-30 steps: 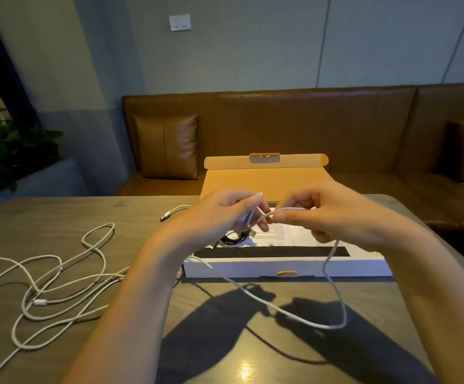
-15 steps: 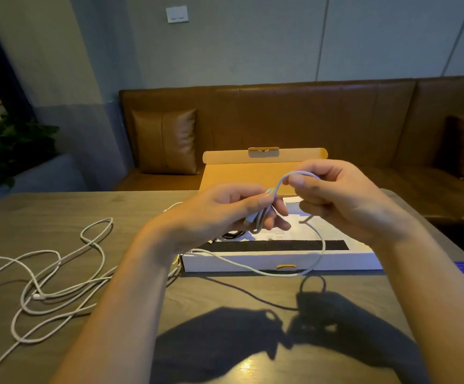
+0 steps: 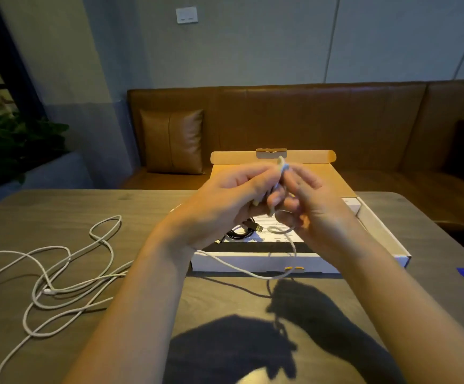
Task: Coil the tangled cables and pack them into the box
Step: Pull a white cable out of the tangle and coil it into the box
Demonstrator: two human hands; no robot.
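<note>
Being pinched by the left hand [image 3: 225, 200] and the right hand [image 3: 316, 206], a white cable [image 3: 280, 167] is being held above the open box [image 3: 377, 231].

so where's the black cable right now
In the head view the black cable lies coiled inside the open box, at its left end, just below the left hand.

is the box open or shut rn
Open: the flat white cardboard box has its brown lid flap raised at the back, with a black cable inside.
</note>
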